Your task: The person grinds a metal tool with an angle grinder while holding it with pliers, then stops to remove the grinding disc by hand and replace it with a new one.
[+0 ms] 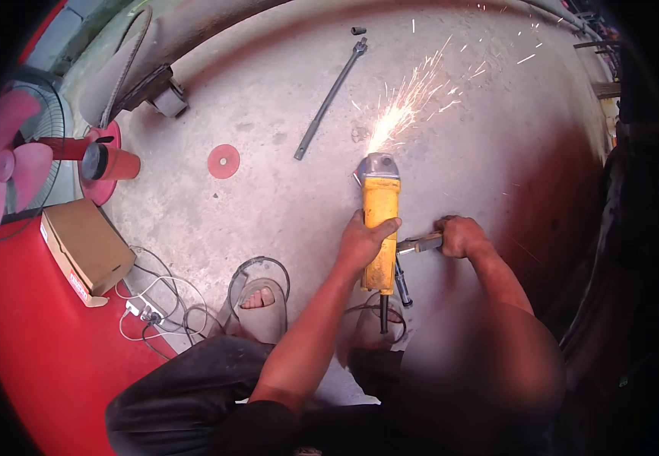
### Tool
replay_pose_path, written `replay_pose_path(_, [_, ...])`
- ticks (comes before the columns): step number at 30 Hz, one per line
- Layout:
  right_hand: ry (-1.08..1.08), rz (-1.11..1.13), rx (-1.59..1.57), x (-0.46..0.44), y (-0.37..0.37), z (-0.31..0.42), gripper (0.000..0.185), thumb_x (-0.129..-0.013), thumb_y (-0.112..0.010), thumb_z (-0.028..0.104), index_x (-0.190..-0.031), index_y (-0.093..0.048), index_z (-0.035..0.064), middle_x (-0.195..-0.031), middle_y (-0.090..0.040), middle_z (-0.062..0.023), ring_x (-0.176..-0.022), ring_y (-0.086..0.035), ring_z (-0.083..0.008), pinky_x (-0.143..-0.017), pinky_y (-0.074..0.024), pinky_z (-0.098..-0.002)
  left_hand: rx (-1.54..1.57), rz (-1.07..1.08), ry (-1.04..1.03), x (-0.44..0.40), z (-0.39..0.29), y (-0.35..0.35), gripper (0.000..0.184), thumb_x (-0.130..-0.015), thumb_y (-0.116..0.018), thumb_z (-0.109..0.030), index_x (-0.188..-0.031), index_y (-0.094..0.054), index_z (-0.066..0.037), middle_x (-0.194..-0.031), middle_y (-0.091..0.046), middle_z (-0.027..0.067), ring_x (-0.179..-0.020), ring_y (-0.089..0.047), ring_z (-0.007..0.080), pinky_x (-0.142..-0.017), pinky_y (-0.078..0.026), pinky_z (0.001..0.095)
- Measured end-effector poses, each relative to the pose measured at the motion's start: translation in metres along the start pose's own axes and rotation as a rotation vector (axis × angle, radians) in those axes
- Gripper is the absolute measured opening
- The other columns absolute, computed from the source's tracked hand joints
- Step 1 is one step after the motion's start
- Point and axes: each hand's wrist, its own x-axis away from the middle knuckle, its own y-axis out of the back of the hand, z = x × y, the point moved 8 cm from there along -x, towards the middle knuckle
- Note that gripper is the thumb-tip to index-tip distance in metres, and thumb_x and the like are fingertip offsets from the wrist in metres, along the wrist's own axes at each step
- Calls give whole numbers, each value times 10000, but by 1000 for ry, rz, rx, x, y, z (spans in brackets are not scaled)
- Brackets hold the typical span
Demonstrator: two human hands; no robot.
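Note:
My left hand (363,242) is wrapped around the yellow body of an angle grinder (381,199), thumb across its top. Bright sparks (398,114) spray from its head toward the far right. The spot where the disc meets the work is hidden behind the tool. Closed on the end of a flat grey metal tool (423,243), my right hand (462,235) is just right of the grinder. That tool's exact kind is hard to make out. Close by, a shiny metal rod (402,283) shows beside the grinder's rear end, near my foot.
On the concrete lie a breaker bar (331,99), a small dark socket (358,31) and a red disc (223,161). To the left are a pink-bladed fan (11,163), a red cup (122,163), a cardboard box (90,247) and a power strip (145,310) with tangled cords.

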Motion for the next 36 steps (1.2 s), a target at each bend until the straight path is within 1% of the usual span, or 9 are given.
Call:
replay_pose_path(8, [37, -28, 19, -4, -7, -3, 380, -830, -649, 231, -1195, -708, 143, -1232, -714, -107, -1175, -662, -307, -1001, -538, -442, -17, -77, -31, 2, 4, 4, 717, -795, -850, -441, -1252, -605, 53, -1072, -732, 185, -960, -724, 273, -845, -560, 388])
replay_pose_path(12, [14, 0, 18, -2, -4, 0, 393, -824, -645, 222, -1202, -706, 136, -1217, -721, -109, -1174, -662, -309, -1002, -541, -443, -33, 11, 13, 8, -8, 5, 717, -796, -849, -438, -1258, -603, 52, -1080, -731, 186, -963, -724, 269, -857, -558, 387])
replay_pose_path(15, [12, 2, 24, -1, 0, 1, 399, -820, -649, 223, -1204, -704, 128, -1224, -719, -108, -1180, -660, -307, -1006, -540, -442, 34, 21, 8, 3, -2, -5, 642, -843, -837, -351, -1272, -578, 51, -1055, -703, 137, -896, -697, 208, -797, -561, 356])
replay_pose_path(17, [5, 8, 20, 1, -2, 1, 399, -820, -651, 226, -1202, -703, 123, -1236, -715, -108, -1184, -657, -306, -1009, -540, -442, -7, -36, -17, 3, -1, -2, 705, -797, -849, -425, -1257, -605, 50, -1103, -727, 186, -966, -723, 259, -850, -562, 382])
replay_pose_path(21, [10, -1, 2, 0, 1, 3, 384, -823, -654, 231, -1188, -703, 122, -1248, -704, -109, -1194, -652, -305, -1011, -539, -444, -4, 42, 18, 1, -2, -5, 716, -795, -849, -428, -1269, -602, 48, -1116, -726, 188, -973, -722, 260, -856, -562, 388])
replay_pose_path(24, [5, 5, 6, 0, -2, -1, 383, -827, -655, 233, -1191, -703, 127, -1246, -703, -110, -1198, -650, -305, -1016, -537, -444, 20, -49, 15, -3, 7, -2, 714, -795, -851, -416, -1267, -599, 56, -1106, -724, 188, -975, -719, 258, -856, -560, 389])
replay_pose_path(26, [4, 16, 19, -1, -4, 1, 388, -828, -655, 234, -1199, -703, 131, -1245, -703, -110, -1200, -649, -304, -1019, -535, -444, 44, -2, 5, -1, 4, 0, 615, -855, -827, -318, -1271, -570, 56, -1046, -695, 132, -883, -695, 205, -784, -565, 350])
replay_pose_path(29, [-1, 28, -2, -3, -3, -2, 393, -822, -665, 236, -1199, -704, 132, -1246, -704, -110, -1200, -649, -306, -1021, -533, -445, 16, 19, 20, 8, -9, 2, 684, -805, -856, -383, -1251, -596, 65, -1084, -721, 171, -949, -714, 250, -837, -562, 374])
replay_pose_path(36, [18, 15, 14, -1, -1, 2, 385, -804, -671, 227, -1173, -710, 125, -1244, -707, -113, -1190, -656, -309, -1008, -538, -448, 32, 22, 31, 4, -10, 3, 685, -805, -858, -379, -1272, -595, 47, -1096, -719, 168, -963, -710, 240, -842, -560, 370])
